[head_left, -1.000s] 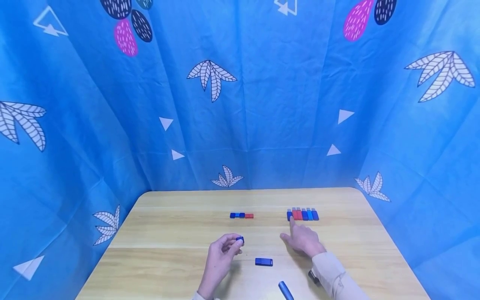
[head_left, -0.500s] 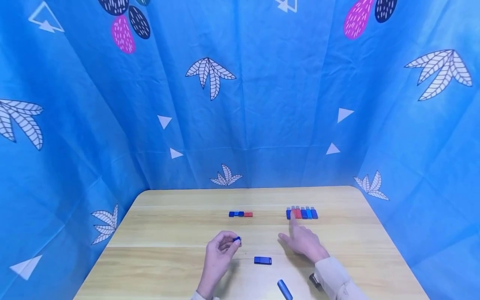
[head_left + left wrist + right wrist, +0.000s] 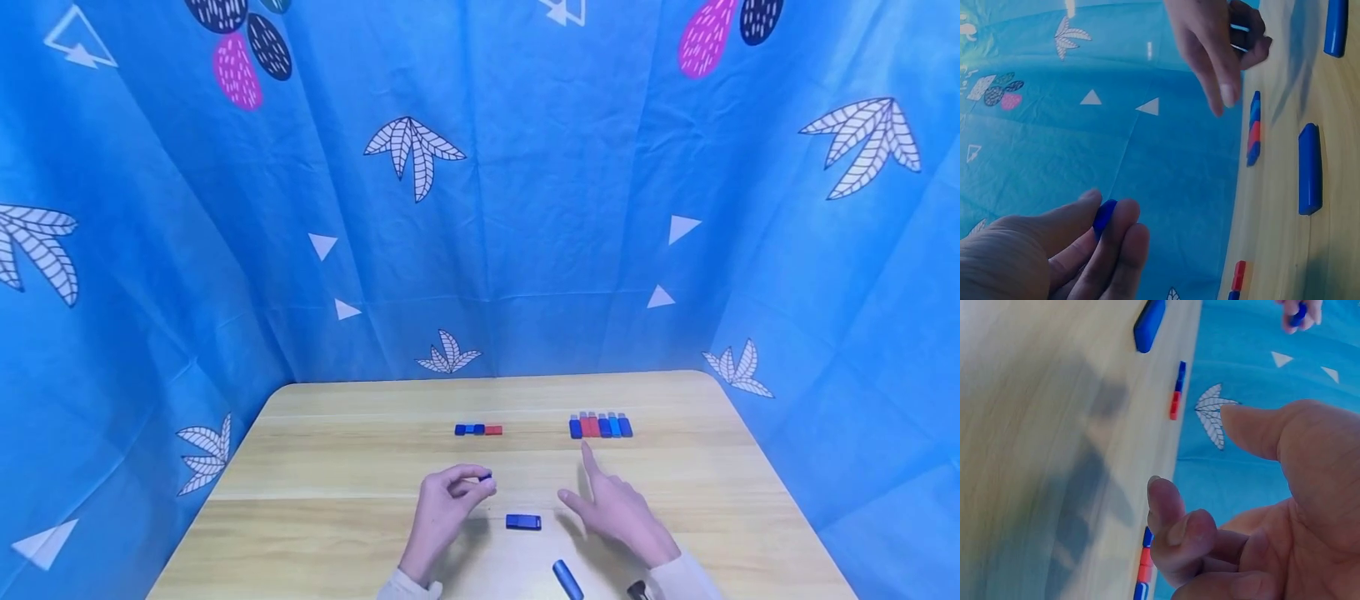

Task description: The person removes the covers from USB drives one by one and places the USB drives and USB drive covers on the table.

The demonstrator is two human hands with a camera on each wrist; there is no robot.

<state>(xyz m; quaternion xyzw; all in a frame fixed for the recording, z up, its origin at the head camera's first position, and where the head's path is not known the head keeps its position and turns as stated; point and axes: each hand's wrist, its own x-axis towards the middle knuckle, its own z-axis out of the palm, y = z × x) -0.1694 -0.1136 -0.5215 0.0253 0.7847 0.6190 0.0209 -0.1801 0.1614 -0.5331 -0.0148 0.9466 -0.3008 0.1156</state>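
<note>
My left hand [image 3: 442, 508] pinches a small dark blue cap [image 3: 1104, 216] between thumb and fingertips, above the table. The right hand [image 3: 618, 508] holds nothing; its index finger and thumb stretch out while the other fingers curl loosely. That index finger stops just short of a row of USB flash drives [image 3: 589, 427], dark blue, red and lighter blue, lying side by side with their plugs pointing away. Further left, a short row of blue and red caps [image 3: 492, 430] lies end to end. Between my hands rests a dark blue USB flash drive [image 3: 523, 522].
Near the front of the wooden table [image 3: 315, 467] lies a blue rounded stick [image 3: 567, 579], cut off by the frame edge. A small dark object [image 3: 637, 590] sits by the right sleeve. A blue patterned curtain [image 3: 480, 208] hangs behind the table.
The right hand has drawn back from the row of flash drives toward me, its index finger now off them. My left hand still holds the cap and has shifted slightly right.
</note>
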